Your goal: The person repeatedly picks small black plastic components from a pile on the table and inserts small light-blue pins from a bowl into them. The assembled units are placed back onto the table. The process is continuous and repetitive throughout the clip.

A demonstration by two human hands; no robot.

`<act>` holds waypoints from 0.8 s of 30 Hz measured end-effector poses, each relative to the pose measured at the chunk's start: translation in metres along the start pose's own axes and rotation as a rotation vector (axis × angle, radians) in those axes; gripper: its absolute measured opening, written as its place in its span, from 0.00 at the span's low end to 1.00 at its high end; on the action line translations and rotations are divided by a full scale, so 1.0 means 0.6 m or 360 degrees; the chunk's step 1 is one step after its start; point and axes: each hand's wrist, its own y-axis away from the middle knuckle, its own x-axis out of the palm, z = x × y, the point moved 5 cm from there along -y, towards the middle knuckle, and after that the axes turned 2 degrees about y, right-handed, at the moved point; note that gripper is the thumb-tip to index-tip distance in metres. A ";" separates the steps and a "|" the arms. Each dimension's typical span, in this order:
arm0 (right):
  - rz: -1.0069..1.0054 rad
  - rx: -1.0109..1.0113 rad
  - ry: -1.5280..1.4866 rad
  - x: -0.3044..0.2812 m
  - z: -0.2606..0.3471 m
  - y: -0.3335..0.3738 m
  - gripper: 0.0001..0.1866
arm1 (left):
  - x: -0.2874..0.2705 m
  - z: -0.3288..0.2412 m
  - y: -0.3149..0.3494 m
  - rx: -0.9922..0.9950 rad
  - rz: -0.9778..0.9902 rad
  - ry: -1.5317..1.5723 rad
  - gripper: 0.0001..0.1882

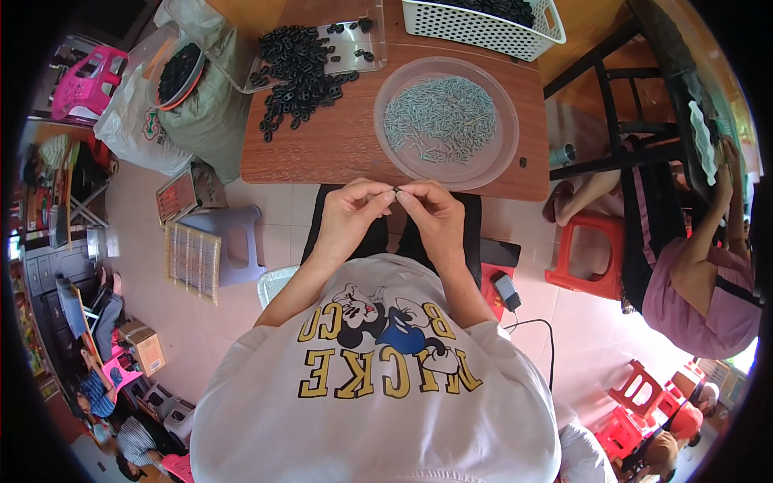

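Observation:
My left hand (352, 211) and my right hand (436, 216) meet just off the near edge of the wooden table, fingertips almost touching. Both are closed in a pinch around one small black part (395, 190); most of it is hidden by the fingers. Whether a screw is also between them I cannot make out. Right beyond my hands stands a round clear plastic bowl (505, 145) holding a heap of small silvery screws (441, 121). At the far left of the table, many small black oval parts (298, 72) spill out of a clear tray (377, 60).
A white perforated basket (483, 35) of black pieces stands at the table's (322, 153) far edge. One loose black part (523, 162) lies near the right edge. Sacks (205, 121) crowd the left side. A person in pink (692, 282) works at the right, beside a red stool (588, 253).

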 end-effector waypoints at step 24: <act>-0.0233 0.0114 -0.0415 -0.108 -0.009 0.030 0.05 | 0.090 -0.019 -0.189 0.0621 0.0060 -0.1836 0.06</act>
